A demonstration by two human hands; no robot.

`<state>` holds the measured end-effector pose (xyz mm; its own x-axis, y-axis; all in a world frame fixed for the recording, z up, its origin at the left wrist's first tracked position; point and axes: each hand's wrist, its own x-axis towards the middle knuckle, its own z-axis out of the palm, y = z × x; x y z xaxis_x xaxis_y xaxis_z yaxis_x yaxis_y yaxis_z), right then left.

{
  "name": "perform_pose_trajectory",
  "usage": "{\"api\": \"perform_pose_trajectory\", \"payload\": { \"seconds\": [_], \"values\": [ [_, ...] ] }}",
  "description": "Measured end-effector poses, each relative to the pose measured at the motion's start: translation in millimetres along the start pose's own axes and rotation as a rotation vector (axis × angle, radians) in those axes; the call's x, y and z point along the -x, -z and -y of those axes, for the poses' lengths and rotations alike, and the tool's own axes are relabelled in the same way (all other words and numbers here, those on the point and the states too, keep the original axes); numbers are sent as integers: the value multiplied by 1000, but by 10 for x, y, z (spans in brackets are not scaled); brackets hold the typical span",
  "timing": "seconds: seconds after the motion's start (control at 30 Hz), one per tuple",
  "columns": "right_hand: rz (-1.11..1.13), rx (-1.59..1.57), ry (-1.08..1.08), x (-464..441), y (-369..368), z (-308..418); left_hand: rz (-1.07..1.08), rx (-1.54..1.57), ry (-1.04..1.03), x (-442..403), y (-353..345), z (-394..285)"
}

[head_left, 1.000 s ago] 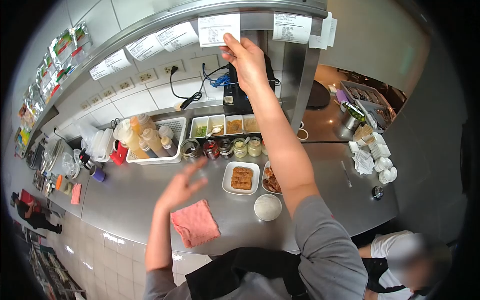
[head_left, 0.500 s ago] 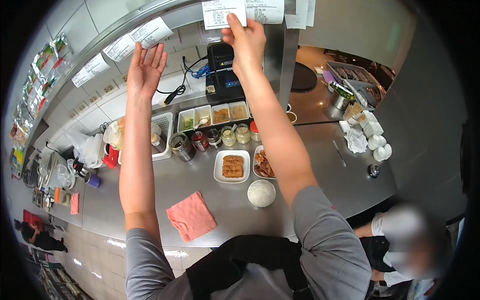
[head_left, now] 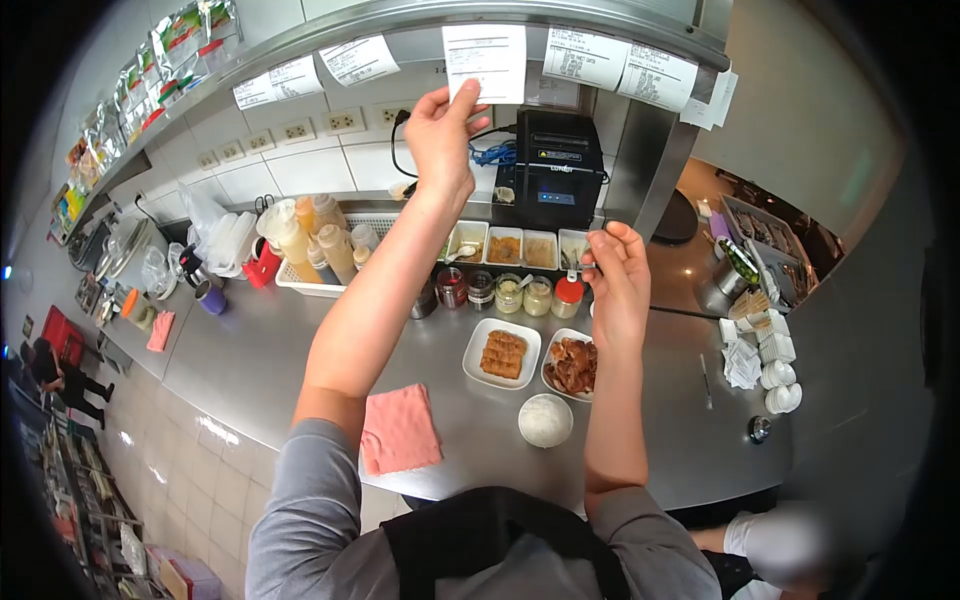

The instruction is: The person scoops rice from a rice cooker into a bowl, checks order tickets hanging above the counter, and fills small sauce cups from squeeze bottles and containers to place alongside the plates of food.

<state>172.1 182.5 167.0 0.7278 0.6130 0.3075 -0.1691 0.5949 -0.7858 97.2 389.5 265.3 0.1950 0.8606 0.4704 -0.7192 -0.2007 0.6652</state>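
Raised at the metal ticket rail, my left hand pinches the lower edge of a white printed slip. My right hand is lifted over the counter near the red-lidded jar, its fingers curled; what they hold, if anything, is too small to make out. Below the hands stand a square white plate of browned rolls, a plate of sliced meat and a bowl of white rice. A folded pink cloth lies to their left.
More slips hang along the rail. A black printer stands behind the white condiment trays. Sauce bottles fill a basket at left. White small dishes sit at right. One person is at lower right, another far left.
My left hand has moved right along the rail and now grips a slip. My right hand has let go of the slips and come down over the counter. The view has shifted.
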Motion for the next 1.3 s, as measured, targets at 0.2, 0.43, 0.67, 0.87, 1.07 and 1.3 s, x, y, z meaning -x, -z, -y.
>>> {"api": "perform_pose_trajectory", "payload": {
  "seconds": [0.2,0.43,0.67,0.87,1.07,1.3],
  "values": [
    [33,56,36,204,161,57,165,1,-22,-127,-164,-42],
    [-149,132,-25,436,769,36,-73,72,20,-525,489,-61],
    [-203,170,-11,529,879,81,-136,221,-81,-796,691,-290],
    [-184,180,-26,538,838,9,-100,-1,-109,-333,481,-95],
    [-159,212,-25,569,870,-26,-97,16,-111,-482,203,-227],
    [-182,239,-34,562,910,-14,-18,57,4,-466,206,-273]
  ]
}}
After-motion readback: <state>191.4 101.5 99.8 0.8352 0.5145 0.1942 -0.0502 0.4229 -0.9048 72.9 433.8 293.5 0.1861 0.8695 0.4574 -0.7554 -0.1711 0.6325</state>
